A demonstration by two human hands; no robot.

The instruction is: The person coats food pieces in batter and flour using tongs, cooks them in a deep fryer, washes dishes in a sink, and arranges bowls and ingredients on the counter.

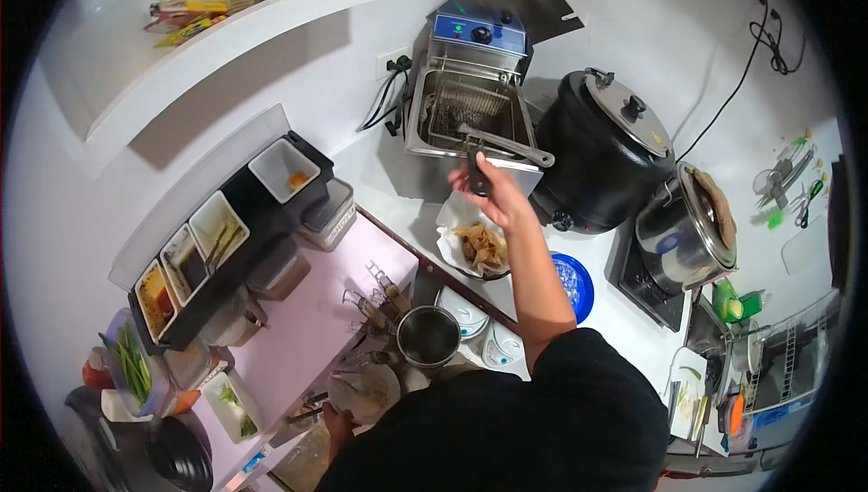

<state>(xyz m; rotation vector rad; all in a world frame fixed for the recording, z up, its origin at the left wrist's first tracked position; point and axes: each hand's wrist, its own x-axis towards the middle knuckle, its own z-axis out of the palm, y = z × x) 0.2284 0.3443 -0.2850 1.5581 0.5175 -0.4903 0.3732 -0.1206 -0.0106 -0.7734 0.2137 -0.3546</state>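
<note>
My right hand (499, 198) is wrapped around the black handle of the fryer basket (466, 112), thumb on one side and fingers on the other. The wire basket sits in the steel deep fryer (425, 162). A pair of metal tongs (511, 143) lies across the fryer's front edge, just above the hand. Below the hand, browned fried food (483, 245) rests in a paper-lined bowl (449, 237). My left hand (339, 427) is low, beside a pale round bowl (364, 392); its fingers are mostly hidden, so its grip is unclear.
A black soup kettle (588, 153) and a steel pot (680, 239) stand right of the fryer. A blue plate (586, 288) is near my forearm. On the left, a black condiment rack (312, 159) stands on the pink counter (316, 298). A saucepan (429, 336) sits below.
</note>
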